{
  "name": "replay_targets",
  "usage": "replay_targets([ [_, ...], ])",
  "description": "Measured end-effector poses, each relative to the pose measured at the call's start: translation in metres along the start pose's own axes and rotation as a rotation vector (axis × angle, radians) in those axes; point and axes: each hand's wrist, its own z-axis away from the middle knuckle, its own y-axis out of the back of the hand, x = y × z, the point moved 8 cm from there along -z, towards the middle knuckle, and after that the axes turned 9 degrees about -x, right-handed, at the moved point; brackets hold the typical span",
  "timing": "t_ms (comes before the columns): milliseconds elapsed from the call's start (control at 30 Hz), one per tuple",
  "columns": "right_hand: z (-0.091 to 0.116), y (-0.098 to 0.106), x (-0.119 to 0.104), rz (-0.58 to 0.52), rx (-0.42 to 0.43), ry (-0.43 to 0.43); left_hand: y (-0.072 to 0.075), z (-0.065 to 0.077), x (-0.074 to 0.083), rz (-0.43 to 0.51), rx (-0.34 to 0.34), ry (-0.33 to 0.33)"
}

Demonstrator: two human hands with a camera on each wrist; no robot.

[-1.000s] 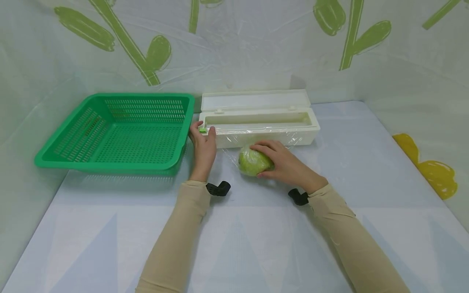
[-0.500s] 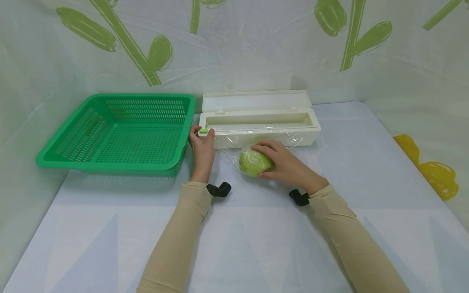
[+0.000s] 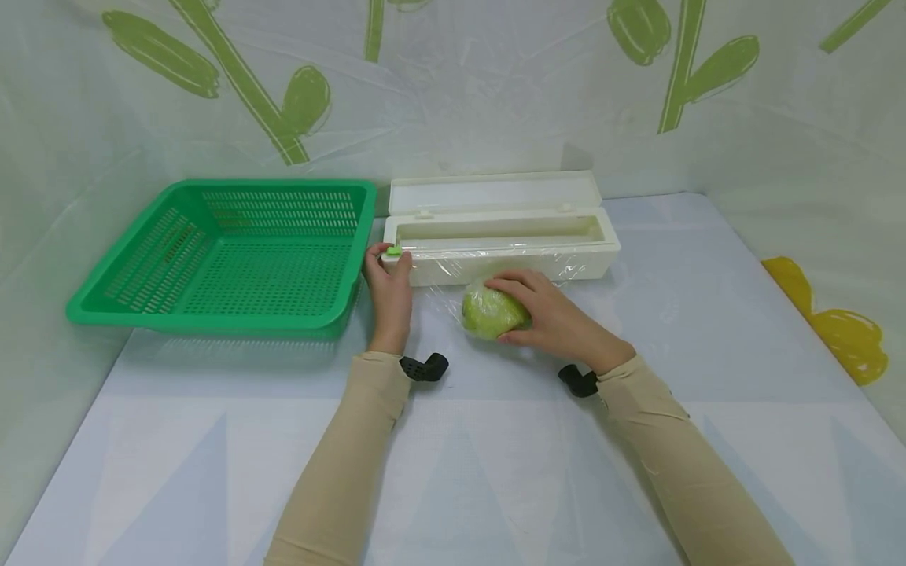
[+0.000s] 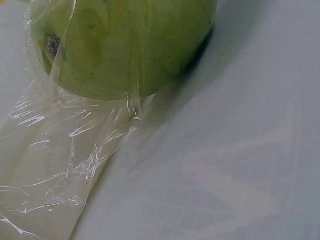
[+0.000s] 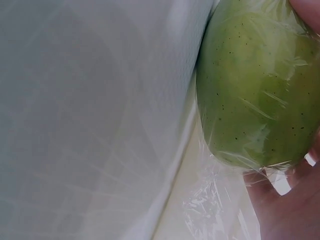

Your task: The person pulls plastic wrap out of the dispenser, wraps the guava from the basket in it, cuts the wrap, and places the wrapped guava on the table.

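At slider [image 3: 393, 251], L hand [image 3: 390, 299], grip unclr, R hand [image 3: 555, 321] holding fruit [image 3: 487, 316]

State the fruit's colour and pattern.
The fruit is green with small dark specks, clearest in the right wrist view.

A pale table [image 3: 743, 314] patterned with light blue triangles [image 3: 184, 495].
A green basket [image 3: 230, 321] stands at the far left; just right of it, along the back, stands a long white box [image 3: 598, 266] with its lid [image 3: 495, 192] raised, and in front of the box a green fruit [image 3: 487, 316] wrapped in clear film [image 4: 65, 135] rests on the table.
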Motion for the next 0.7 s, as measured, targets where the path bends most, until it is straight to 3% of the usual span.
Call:
replay_targets([
  [233,-0.0001,0.0001,0.001,-0.008,0.002,0.005,-0.0002,0.0,-0.0002,-0.034,-0.014,-0.014],
  [700,-0.0006,-0.0008,0.0017,-0.009,0.0,-0.003,0.0028,-0.0006,-0.0032,-0.126,0.024,-0.075],
])
